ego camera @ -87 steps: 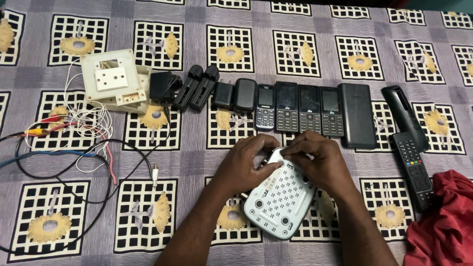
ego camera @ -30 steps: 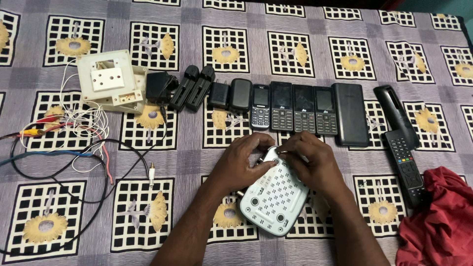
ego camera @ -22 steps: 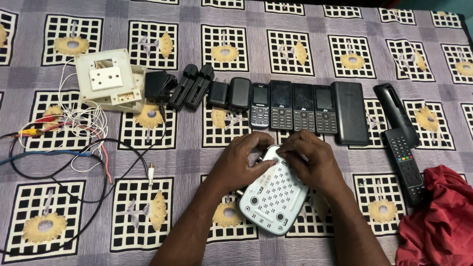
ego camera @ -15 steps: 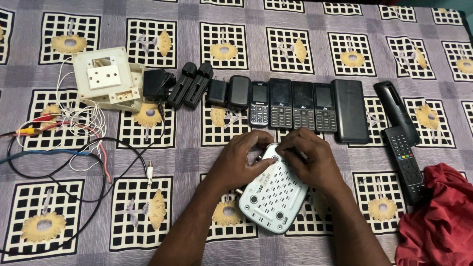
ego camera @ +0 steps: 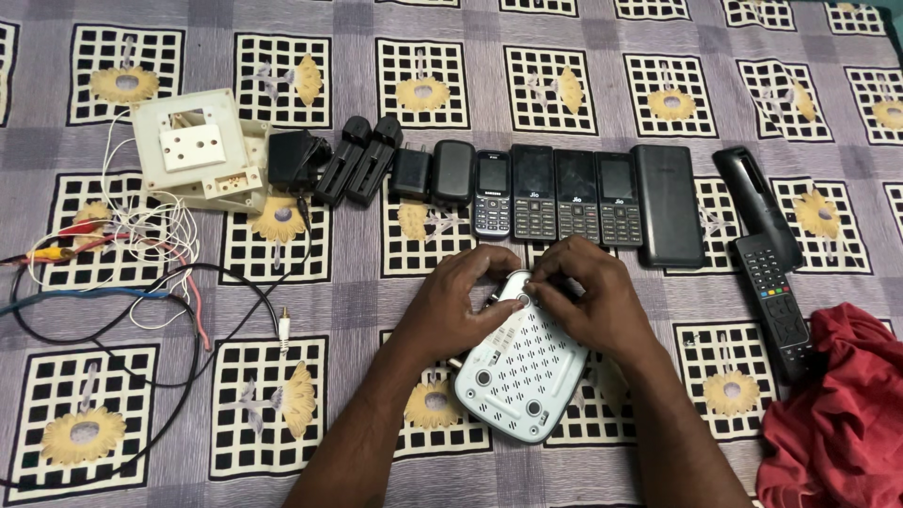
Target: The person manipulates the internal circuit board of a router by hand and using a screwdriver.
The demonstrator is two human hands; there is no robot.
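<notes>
A white rounded device with a perforated underside (ego camera: pixel 525 376) lies upside down on the patterned cloth in front of me. My left hand (ego camera: pixel 461 301) grips its upper left edge. The fingertips of my right hand (ego camera: pixel 591 296) pinch at a small spot near the top of the device, beside a striped label. Both forearms reach in from the bottom of the view.
Beyond my hands runs a row of chargers, several keypad phones (ego camera: pixel 550 193) and a black power bank (ego camera: pixel 666 204). A white switch box (ego camera: pixel 198 150) with tangled wires (ego camera: pixel 113 282) lies at left. Two remotes (ego camera: pixel 773 282) and a red cloth (ego camera: pixel 837 404) are at right.
Both hands stay on the white device, with only small finger movements at its top edge. The view has shifted slightly.
</notes>
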